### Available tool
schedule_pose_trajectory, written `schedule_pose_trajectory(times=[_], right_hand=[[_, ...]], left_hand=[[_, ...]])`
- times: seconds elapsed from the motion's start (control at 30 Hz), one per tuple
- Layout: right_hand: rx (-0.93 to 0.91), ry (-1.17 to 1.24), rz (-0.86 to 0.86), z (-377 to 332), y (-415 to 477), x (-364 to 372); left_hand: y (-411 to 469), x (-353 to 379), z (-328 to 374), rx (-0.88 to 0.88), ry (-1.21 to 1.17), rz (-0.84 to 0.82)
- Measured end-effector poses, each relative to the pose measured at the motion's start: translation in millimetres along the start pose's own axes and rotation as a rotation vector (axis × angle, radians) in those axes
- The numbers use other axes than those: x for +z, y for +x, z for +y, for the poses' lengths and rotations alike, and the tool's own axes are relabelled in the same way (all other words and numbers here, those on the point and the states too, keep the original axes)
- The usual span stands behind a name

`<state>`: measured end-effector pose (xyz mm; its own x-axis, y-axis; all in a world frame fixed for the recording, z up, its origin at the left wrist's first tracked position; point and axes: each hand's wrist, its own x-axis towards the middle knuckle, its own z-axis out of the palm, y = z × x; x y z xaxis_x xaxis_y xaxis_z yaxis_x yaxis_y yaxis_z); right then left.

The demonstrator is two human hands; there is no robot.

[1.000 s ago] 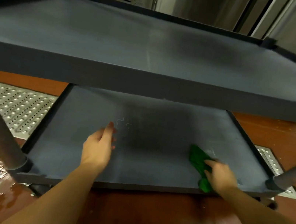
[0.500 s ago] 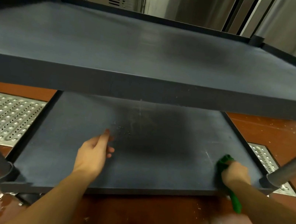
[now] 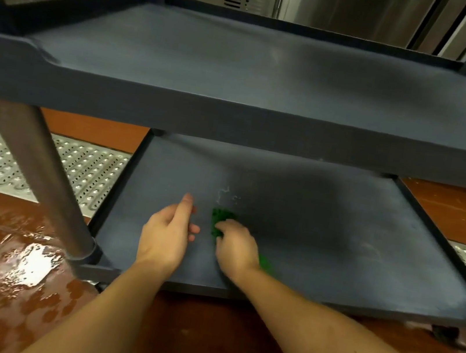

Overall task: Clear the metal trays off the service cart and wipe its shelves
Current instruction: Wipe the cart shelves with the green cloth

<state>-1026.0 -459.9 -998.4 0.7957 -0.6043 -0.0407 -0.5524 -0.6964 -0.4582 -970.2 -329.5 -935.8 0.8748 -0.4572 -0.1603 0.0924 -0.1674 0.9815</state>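
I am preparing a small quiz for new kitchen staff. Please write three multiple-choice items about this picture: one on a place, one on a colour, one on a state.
1. Where is the cloth?
A. in a sink
B. on the lower shelf
C. on a metal tray

2. What colour is the cloth?
A. green
B. white
C. yellow

3. How is the left hand?
A. gripping the cloth
B. gripping a tray
C. open, holding nothing

Answers:
1 B: the right hand holds it down on that shelf.
2 A: green shows past the fingers and behind the wrist.
3 C: its fingers lie relaxed, apart from the cloth.
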Motion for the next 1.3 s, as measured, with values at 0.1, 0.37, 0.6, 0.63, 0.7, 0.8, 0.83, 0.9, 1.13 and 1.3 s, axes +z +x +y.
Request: schedule_pose_trajectory(times=[0.1,0.37,0.6,0.63,0.7,0.8,0.83,0.9,1.13,1.3], right_hand=[[-0.140,0.187,-0.128,-63,-11,34],[-0.465,-0.212,-0.177,-74,0,48],[-0.084,-0.138,-0.194,19,29,-17],[-0.042,-0.193,-0.197,43,28,-31],[0.065,-0.342,-0.219,95,21,-61],[0.315,-0.438,-0.174,167,2,-106],[0.392,-0.456,-0.160,189,-6,-118],[0.509,-0.472,-0.137,229,-24,-138],[0.710,-0.495,-0.024,298,-69,-177],[0.772,-0.302,0.050,279,-61,-169]], left_hand=[[1,-19,-1,0.000,0.033,0.029],[12,-47,-3,0.016,-0.017,0.130],[5,-25,0,0.014,0.004,0.043],[5,-23,1,0.014,0.016,0.037],[3,-18,0,0.017,0.032,0.022],[2,-5,0,0.016,0.047,0.000],[3,1,1,0.017,0.051,-0.008],[4,14,3,0.015,0.056,-0.022],[0,74,8,0.009,0.050,-0.100],[-8,87,3,0.047,0.156,-0.202]])
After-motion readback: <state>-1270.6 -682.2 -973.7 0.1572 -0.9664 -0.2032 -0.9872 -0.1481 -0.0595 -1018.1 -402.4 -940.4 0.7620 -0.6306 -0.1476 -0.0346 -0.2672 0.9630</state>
